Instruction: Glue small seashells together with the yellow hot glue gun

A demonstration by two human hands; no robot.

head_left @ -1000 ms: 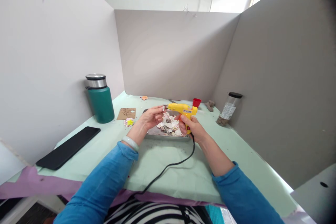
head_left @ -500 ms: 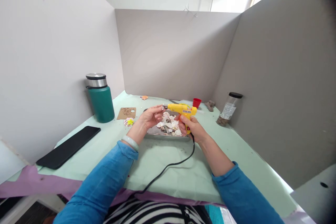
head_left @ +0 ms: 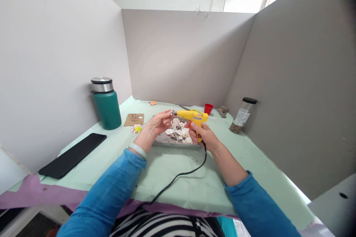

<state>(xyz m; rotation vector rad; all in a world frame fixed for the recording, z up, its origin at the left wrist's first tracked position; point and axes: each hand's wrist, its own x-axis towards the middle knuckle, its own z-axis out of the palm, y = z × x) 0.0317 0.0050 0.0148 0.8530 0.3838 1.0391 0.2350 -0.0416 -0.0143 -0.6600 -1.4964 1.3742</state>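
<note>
My right hand (head_left: 202,134) is wrapped round the handle of a yellow glue gun (head_left: 191,115), whose nozzle points left. Its black cord (head_left: 178,176) curves down to the table's front edge. At the nozzle tip, my left hand (head_left: 160,123) pinches a small whitish piece, too small to make out. Beneath both hands lies a metal tray (head_left: 178,144) with shells (head_left: 178,132) in it. Left of the tray, a shell piece with a yellow centre (head_left: 137,129) rests near a brown card (head_left: 134,119).
A green bottle (head_left: 106,105) and a black phone-like slab (head_left: 72,155) are at the left. Towards the back are an orange piece (head_left: 152,103), a red cup (head_left: 208,109) and brownish lumps (head_left: 223,111). A black-lidded jar (head_left: 242,116) leans near the right panel. Grey panels surround the table (head_left: 178,189).
The glue gun has shifted very slightly left, and the fingertips of my left hand have moved a little up at its nozzle.
</note>
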